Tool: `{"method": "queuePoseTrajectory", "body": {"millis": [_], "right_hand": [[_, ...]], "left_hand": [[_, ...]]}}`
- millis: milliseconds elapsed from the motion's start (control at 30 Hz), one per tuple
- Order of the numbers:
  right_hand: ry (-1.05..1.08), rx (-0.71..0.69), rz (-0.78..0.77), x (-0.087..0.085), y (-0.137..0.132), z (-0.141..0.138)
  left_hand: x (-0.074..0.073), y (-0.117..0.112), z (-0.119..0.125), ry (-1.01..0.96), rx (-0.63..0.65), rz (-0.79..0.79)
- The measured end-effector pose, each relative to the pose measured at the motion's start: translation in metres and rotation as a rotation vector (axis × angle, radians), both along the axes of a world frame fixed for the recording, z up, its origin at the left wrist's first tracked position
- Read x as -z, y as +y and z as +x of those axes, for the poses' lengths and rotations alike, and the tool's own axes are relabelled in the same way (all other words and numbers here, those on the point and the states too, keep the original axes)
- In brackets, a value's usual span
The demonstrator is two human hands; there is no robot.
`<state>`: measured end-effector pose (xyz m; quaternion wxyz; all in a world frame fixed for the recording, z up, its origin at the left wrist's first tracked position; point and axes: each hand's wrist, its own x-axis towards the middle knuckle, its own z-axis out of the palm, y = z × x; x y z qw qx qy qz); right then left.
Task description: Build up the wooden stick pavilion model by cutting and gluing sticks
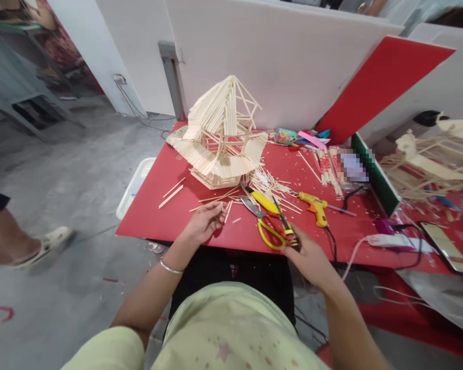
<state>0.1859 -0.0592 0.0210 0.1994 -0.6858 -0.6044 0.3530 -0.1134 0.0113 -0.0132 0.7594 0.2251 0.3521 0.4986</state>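
Note:
My left hand (206,222) is closed in a pinch just above the front of the red table; whatever is between its fingertips is too small to make out. In my right hand (308,254) is a slim tool with a yellow-and-black handle (291,238), its thin dark shaft pointing away from me. Beside that tool lie scissors with yellow handles (270,234) and a yellow-handled cutting tool (265,201). Behind my hands stands a pagoda-like model (219,136) built of thin wooden sticks, its roof partly covered. Loose wooden sticks (278,190) are scattered at its right.
A yellow glue gun (314,206) with a cord lies on the red table (150,213). Packs of sticks (327,172) are behind it. Farther right are a green-faced board (376,174), a phone (449,246) and another stick model (432,159). A person's leg (11,241) shows at left.

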Motion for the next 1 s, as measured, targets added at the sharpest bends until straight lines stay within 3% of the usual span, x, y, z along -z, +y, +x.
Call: {"method": "queuePoseTrajectory", "body": {"millis": [100,200,433,567,633,733,767,833,1000], "right_hand": [[-0.451,0.150,0.064,0.010,0.001,0.028],[-0.645,0.199,-0.005,0.017,0.002,0.041],[-0.774,0.253,0.015,0.016,0.012,0.036],[-0.663,0.155,0.079,0.010,0.017,0.053],[-0.600,0.197,0.160,0.006,0.022,0.069],[-0.685,0.390,0.223,0.004,0.042,0.095],[-0.693,0.396,0.181,0.005,0.052,0.102],[-0.587,0.397,-0.048,0.011,0.073,0.115],[-0.489,0.387,0.002,0.027,0.104,0.129]], "left_hand": [[-0.002,-0.001,0.003,-0.020,0.042,0.005],[-0.006,-0.004,0.014,0.007,0.060,0.025],[-0.027,-0.011,0.078,0.041,0.211,0.085],[-0.032,-0.011,0.101,0.063,0.228,0.126],[-0.034,-0.010,0.103,0.084,0.206,0.137],[-0.044,-0.009,0.098,0.109,0.133,0.140],[-0.050,-0.009,0.094,0.113,0.093,0.146],[-0.065,-0.007,0.084,0.117,0.000,0.160],[-0.107,0.001,0.049,0.095,-0.171,0.166]]}}
